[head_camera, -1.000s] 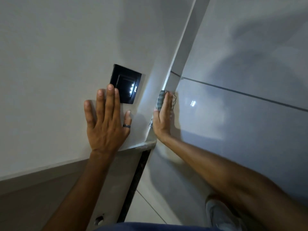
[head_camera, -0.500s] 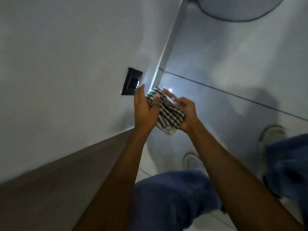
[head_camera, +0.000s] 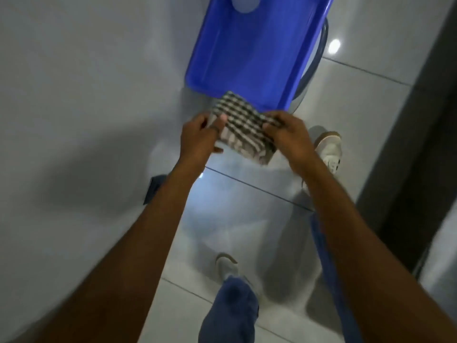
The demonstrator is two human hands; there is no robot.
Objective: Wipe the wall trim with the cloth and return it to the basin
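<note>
A checked grey-and-white cloth (head_camera: 243,127) is stretched between both hands, folded, just in front of the near rim of a blue plastic basin (head_camera: 254,45). My left hand (head_camera: 199,137) pinches the cloth's left edge. My right hand (head_camera: 288,134) grips its right edge. The cloth hangs above the glossy tiled floor, its far corner overlapping the basin's near rim. The wall trim itself is not clearly in view; a pale wall fills the left side.
A black wall switch plate (head_camera: 153,191) shows behind my left forearm. My white shoes (head_camera: 329,147) and blue trouser legs (head_camera: 232,310) stand on the tiles. A dark door frame (head_camera: 420,144) runs down the right. A pale round object (head_camera: 244,3) lies inside the basin.
I turned from the wall toward the floor. The right hand left the trim with the cloth, the left hand left the wall, and both now hold the cloth by the basin.
</note>
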